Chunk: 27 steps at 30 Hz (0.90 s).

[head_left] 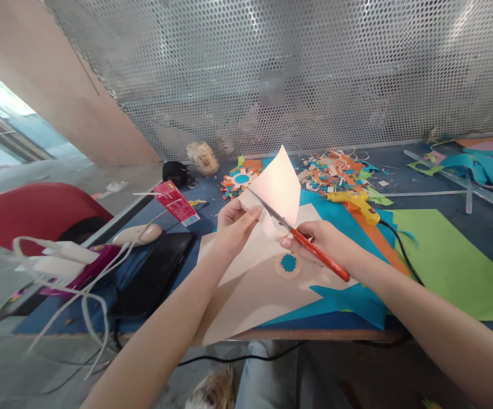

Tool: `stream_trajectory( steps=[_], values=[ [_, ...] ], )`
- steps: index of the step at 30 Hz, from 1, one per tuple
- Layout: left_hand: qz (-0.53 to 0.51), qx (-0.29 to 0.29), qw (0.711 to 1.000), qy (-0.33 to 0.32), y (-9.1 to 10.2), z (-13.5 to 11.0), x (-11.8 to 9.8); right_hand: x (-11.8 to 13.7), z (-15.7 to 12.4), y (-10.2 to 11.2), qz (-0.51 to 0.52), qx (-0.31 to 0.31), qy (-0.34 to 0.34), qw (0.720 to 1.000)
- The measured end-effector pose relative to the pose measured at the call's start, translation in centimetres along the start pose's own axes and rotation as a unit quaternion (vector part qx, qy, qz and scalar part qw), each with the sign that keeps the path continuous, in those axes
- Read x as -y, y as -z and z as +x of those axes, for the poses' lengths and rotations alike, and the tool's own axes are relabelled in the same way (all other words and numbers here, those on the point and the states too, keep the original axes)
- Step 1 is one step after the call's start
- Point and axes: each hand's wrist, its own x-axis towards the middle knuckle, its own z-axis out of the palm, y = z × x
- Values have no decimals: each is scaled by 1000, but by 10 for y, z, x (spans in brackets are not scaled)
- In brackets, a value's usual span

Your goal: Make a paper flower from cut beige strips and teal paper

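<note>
My left hand pinches the lower left edge of a cream paper sheet and holds it upright above the table. My right hand grips red-handled scissors, whose blades cross the sheet diagonally, cutting into it. Below them a larger cream sheet lies flat, bearing a small cream gear shape with a blue centre. Blue paper lies under it.
A yellow glue gun with a black cord lies beyond my right hand. Green paper covers the right side. Colourful scraps and a paper flower lie near the perforated metal wall. A mouse, red packet and white cables sit left.
</note>
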Motion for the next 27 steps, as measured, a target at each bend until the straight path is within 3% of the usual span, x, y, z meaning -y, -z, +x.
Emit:
stream_trajectory(
  steps=[9, 15, 18, 23, 27],
  values=[
    [28, 55, 998, -1, 1, -3, 5, -2, -1, -2, 10, 3, 14, 1000],
    [37, 61, 997, 0, 4, -4, 11, 3, -1, -2, 4, -30, -21, 999],
    [41, 43, 998, 4, 3, -1, 10, 2, 0, 1, 30, -40, -26, 998],
    [32, -43, 998, -23, 8, 11, 8, -9, 5, 9, 70, -48, -18, 996],
    [46, -22, 998, -25, 11, 15, 9, -19, 13, 12, 78, -67, -28, 994]
  ],
)
